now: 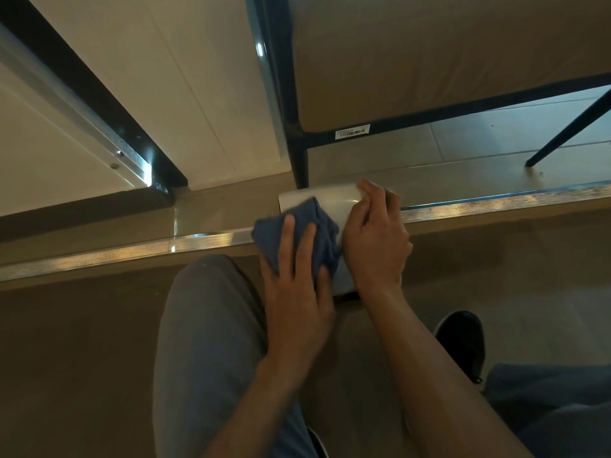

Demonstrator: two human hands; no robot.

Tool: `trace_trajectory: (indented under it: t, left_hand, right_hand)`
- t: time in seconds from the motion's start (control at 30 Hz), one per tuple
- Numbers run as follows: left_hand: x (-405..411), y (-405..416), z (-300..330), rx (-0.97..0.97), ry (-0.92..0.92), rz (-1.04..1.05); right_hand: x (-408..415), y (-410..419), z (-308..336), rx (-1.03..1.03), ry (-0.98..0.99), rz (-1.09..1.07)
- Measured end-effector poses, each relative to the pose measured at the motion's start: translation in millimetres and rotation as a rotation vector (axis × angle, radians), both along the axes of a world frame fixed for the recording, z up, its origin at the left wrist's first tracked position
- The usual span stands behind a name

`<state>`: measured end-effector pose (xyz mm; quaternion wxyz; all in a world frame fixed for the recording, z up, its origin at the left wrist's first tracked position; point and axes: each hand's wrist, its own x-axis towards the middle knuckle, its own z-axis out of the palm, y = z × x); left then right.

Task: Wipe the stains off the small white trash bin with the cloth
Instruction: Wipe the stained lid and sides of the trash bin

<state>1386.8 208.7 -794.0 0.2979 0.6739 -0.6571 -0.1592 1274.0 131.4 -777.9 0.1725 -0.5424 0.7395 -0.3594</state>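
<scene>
Both hands work at the bin (325, 201), which lies tilted across the ribbed metal floor strip (496, 203) beside a dark table leg (299, 160). Right hand (375, 239) curls over its smooth, glossy white wall, steadying it; left hand (297, 285) presses the soft, bunched blue cloth (317, 223) flat-fingered against it. Wiping appears under way; no stains are discernible, so remaining work cannot be judged.
</scene>
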Motion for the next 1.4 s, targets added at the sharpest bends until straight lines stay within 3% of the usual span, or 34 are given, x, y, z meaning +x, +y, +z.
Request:
trace_trajectory:
  t: [0.1,0.33,0.47,0.6,0.77,0.9,1.03,1.2,1.33,1.4]
  left_hand:
    - [3.8,14.8,-9.1,-0.009,0.017,-0.052]
    - [18.7,-85.9,25.2,0.06,0.224,0.009]
    - [8.8,-56.1,11.0,0.008,0.113,0.038]
    - [9.1,-5.5,-11.7,-0.039,0.079,-0.057]
    - [22.5,-69.1,13.2,0.046,0.146,-0.012]
    - [9.5,-117.5,33.2,0.2,-0.081,-0.014]
    - [4.1,-63.1,18.8,0.046,-0.289,-0.122]
    - [26.1,-5.9,-7.2,0.047,0.026,-0.132]
    - [26.2,-60.2,12.7,0.08,0.175,-0.025]
    - [20.7,-96.0,25.4,0.15,0.124,0.022]
  right_hand:
    - [-0.1,1.4,0.0,-0.02,0.01,0.007]
    - [-1.2,-1.8,-1.4,0.013,0.007,-0.018]
    - [-1.7,-0.9,-2.4,0.002,0.003,-0.007]
    - [-2.4,-1.3,-3.3,-0.016,0.019,0.009]
    - [-2.5,-2.4,-5.7,-0.013,0.023,0.009]
    - [-2.0,-3.4,-4.7,0.017,-0.003,-0.012]
    - [-2.1,-1.1,-1.8,0.013,-0.022,-0.007]
    - [-3.4,0.3,-1.7,-0.006,-0.019,0.014]
    - [-2.6,-1.3,-1.3,0.0,-0.023,0.029]
    - [-2.7,-2.5,-0.8,0.021,-0.018,0.013]
